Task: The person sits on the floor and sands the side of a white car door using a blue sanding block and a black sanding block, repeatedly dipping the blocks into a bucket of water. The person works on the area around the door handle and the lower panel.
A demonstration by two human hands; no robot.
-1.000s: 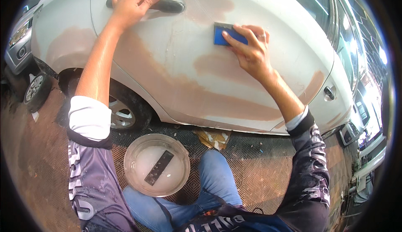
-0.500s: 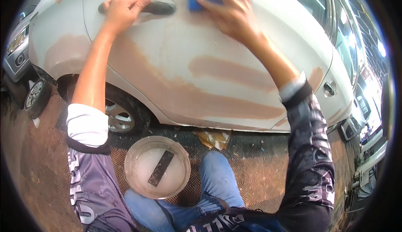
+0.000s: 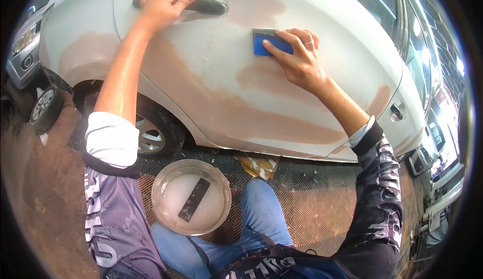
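Observation:
My left hand (image 3: pixel 163 8) is wrapped round the black door handle (image 3: pixel 210 6) of a pale car door (image 3: pixel 201 62). In my right hand (image 3: pixel 303 60) is a blue sanding block (image 3: pixel 271 45) with a dark grey edge along its top, pressed flat to the door panel. My thumb lies across its blue face and my fingers grip its right end. Brownish patches (image 3: pixel 287 85) of filler or primer show on the door, one above the block and others below it. What lies under the block is hidden.
Between my left arm and my knee stands a round bucket (image 3: pixel 157 198) of cloudy water, with a dark flat strip (image 3: pixel 194 200) in it. A crumpled yellowish sheet (image 3: pixel 257 165) lies beneath the car's sill. A loose wheel (image 3: pixel 44 109) and another car (image 3: pixel 24 52) are at the left.
My right hand has moved the blue block down and slightly right, away from the patch near the handle. My left hand stays on the handle. The view has shifted slightly.

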